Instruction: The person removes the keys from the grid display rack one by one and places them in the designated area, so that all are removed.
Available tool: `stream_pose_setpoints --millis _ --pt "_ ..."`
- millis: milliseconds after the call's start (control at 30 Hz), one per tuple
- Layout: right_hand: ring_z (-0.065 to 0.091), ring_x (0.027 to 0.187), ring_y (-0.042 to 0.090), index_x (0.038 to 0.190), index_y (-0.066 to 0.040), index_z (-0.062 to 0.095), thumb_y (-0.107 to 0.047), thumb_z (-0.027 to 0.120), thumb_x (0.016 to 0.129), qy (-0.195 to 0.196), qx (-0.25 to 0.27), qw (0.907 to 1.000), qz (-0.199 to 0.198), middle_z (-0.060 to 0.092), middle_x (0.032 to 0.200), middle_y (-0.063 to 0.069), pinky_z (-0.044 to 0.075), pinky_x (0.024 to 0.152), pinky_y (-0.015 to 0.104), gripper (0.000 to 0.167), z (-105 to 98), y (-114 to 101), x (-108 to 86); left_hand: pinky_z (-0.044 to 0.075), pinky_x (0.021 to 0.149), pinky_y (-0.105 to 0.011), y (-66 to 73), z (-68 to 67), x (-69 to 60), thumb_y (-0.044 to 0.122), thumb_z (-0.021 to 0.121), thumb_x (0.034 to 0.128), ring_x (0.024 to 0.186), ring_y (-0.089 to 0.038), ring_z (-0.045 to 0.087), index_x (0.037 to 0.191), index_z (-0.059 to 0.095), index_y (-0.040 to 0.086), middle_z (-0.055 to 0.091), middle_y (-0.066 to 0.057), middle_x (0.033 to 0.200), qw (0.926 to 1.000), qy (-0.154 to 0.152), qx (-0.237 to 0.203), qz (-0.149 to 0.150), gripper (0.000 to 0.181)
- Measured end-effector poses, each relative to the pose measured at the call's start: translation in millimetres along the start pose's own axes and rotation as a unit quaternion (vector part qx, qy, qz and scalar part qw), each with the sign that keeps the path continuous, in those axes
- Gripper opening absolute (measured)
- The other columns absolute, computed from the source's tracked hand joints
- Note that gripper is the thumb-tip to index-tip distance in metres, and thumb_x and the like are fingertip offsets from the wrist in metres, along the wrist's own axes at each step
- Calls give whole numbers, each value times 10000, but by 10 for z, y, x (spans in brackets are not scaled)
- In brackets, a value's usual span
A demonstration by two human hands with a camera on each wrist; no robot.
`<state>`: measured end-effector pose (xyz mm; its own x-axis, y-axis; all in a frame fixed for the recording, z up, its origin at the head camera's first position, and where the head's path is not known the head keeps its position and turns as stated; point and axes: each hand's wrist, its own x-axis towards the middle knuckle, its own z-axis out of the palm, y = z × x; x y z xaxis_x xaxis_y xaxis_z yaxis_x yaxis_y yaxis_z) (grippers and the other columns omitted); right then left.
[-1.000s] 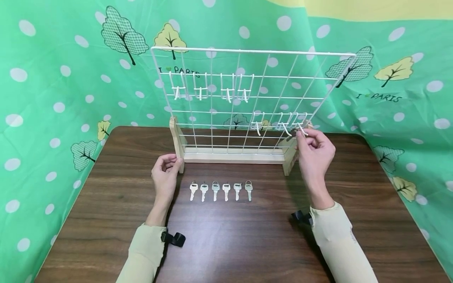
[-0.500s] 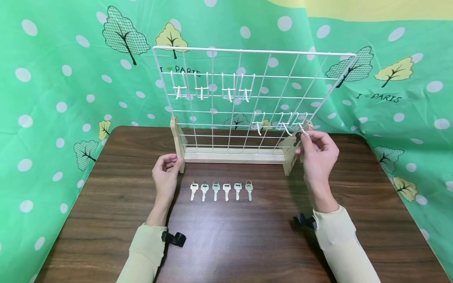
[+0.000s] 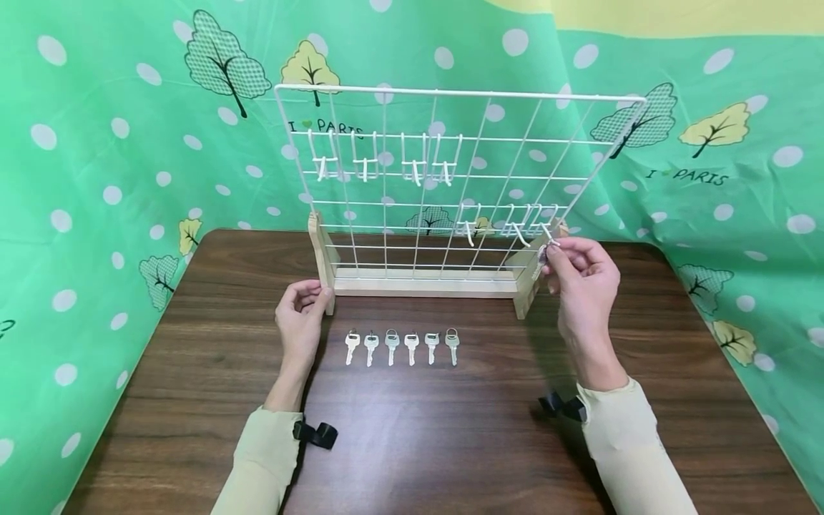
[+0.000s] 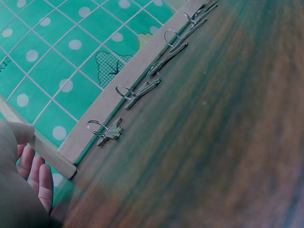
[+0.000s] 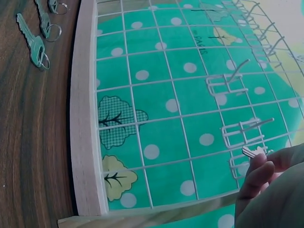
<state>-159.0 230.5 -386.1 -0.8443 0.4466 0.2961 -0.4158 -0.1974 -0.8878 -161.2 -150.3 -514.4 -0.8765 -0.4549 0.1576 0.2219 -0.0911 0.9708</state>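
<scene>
My right hand (image 3: 587,293) pinches a small key (image 5: 252,152) beside the rightmost lower hook (image 3: 546,230) of a white wire grid rack (image 3: 463,91). Fingers partly cover the key, and whether its ring is on the hook I cannot tell. At the rack's other end, my left hand (image 3: 300,315) holds the left wooden leg (image 3: 322,247), thumb (image 4: 19,132) on one side and fingers on the other. In front of the rack, several silver keys (image 3: 391,347) with rings lie in a row on the table.
Several white hooks (image 3: 365,168) hang on the grid's upper left, others (image 3: 470,229) lower right. A wooden base bar (image 3: 425,287) joins the legs. Behind the brown table (image 3: 412,443) hangs a green dotted cloth (image 3: 96,179).
My right hand has shifted slightly right and down, and the key it pinches has turned from dark to bright. The left hand stays on the leg.
</scene>
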Motion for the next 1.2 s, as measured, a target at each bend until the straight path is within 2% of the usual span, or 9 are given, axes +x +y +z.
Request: stream_pose_setpoints --millis 233,367,467,567,767,1200 --pt "654 575 93 1067 93 794 133 693 999 -154 -216 9991 322 773 768 54 421 437 165 128 -29 -58 4 543 778 -154 7 1 -4 -68 804 956 840 -64 650 1154 684 -175 706 54 935 10000 -26 17 16 256" --pt "644 577 87 994 52 812 118 690 1012 -237 -370 9974 574 771 764 48 432 455 169 140 -30 -92 21 541 774 -150 17 -6 -6 -62 803 958 840 -61 648 1162 680 -182 704 57 936 10000 -37 63 20 266" --pt "634 570 90 929 -1 807 114 688 1017 -261 -322 9963 752 759 744 50 438 457 171 188 -35 -114 38 540 776 -149 26 -6 -7 -56 807 958 842 -58 650 1159 683 -174 703 65 934 9999 -35 100 6 265" --pt "622 558 94 908 -4 797 118 681 1020 -236 -242 9959 835 737 714 52 441 456 170 202 -41 -137 53 542 783 -152 35 -3 -7 -62 805 956 845 -58 651 1155 685 -172 703 65 935 9999 -35 106 -1 257" --pt "600 528 99 888 15 790 143 668 1008 -95 -133 9969 771 682 644 57 436 444 168 213 -43 -171 73 543 784 -154 47 0 -12 -72 797 959 849 -70 647 1154 685 -173 702 56 937 9999 -38 135 -10 247" --pt "588 502 104 871 38 765 128 683 1002 -29 -193 9979 625 660 616 71 457 434 176 179 -61 -226 31 545 791 -161 58 12 -6 -67 801 957 852 -71 649 1145 691 -161 698 64 928 9999 -7 94 -72 238"
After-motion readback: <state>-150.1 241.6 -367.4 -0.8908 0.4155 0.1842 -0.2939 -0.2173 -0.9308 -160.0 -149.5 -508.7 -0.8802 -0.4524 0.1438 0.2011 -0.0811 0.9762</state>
